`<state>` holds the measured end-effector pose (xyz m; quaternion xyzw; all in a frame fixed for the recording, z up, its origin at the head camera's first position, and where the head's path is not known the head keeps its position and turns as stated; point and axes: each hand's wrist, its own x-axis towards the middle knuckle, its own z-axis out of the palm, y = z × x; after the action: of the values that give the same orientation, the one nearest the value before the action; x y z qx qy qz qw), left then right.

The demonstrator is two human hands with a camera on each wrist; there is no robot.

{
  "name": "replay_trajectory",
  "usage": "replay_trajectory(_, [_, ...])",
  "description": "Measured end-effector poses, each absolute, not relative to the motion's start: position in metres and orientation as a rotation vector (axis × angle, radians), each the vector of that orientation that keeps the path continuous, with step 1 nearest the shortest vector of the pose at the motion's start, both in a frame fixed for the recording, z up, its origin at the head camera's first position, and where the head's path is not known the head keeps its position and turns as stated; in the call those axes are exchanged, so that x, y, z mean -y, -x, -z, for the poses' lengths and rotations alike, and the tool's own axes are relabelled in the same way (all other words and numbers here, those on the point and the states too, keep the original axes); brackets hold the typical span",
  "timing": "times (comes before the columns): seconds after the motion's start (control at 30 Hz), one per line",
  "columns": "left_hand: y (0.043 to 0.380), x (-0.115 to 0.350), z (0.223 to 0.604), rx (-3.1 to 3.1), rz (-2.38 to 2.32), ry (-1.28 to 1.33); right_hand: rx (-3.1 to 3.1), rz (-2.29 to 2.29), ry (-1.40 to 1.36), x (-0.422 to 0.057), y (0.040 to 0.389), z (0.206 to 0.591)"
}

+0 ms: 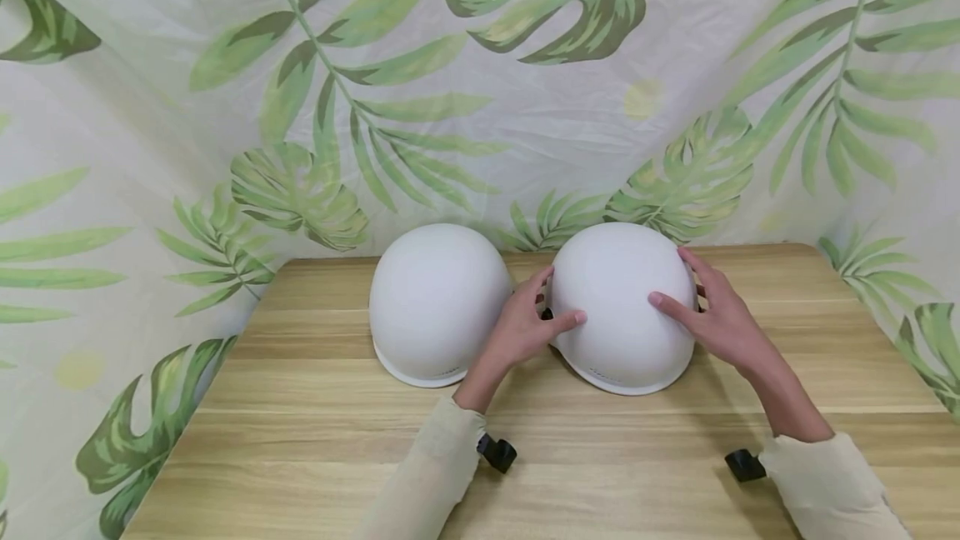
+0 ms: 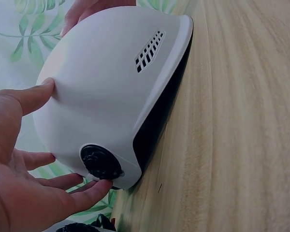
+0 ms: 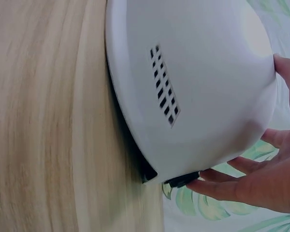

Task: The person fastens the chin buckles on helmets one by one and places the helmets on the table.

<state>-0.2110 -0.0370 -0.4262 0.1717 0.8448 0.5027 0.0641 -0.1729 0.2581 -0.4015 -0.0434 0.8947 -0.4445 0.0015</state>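
Observation:
Two white helmets stand side by side on the table in the head view. The right helmet (image 1: 618, 307) is held between both hands, dome up, its brim on or close to the wood. My left hand (image 1: 525, 323) grips its left side, thumb on the front of the shell; in the left wrist view the fingers reach a round black side piece (image 2: 100, 162). On the opposite side, my right hand (image 1: 716, 311) holds the shell, thumb in front and fingers behind. A slotted vent (image 3: 164, 87) shows in the right wrist view. The left helmet (image 1: 435, 298) sits just behind my left hand.
The wooden table (image 1: 300, 457) has its back edge just behind the helmets. A leaf-patterned cloth (image 1: 555, 132) hangs behind it. Black wrist devices (image 1: 498, 453) sit at both sleeve cuffs.

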Motion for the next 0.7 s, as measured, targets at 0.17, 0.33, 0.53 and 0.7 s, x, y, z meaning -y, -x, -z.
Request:
replay_trajectory(0.17, [0.2093, 0.0368, 0.4273, -2.562, -1.553, -0.528, -2.829, 1.385, 0.121, -0.2567, 0.1717, 0.4010])
replay_trajectory(0.33, [0.2078, 0.0369, 0.4286, -2.573, -1.566, -0.514, -2.822, 1.380, 0.107, -0.2568, 0.1716, 0.4009])
replay_trajectory(0.53, [0.2083, 0.0348, 0.4281, -2.605, -1.568, -0.517, -2.832, 1.378, 0.056, -0.2580, 0.1718, 0.3994])
replay_trajectory(0.7, [0.2067, 0.0325, 0.4263, -2.622, -1.562, -0.513, -2.827, 1.381, 0.012, -0.2574, 0.1707, 0.3979])
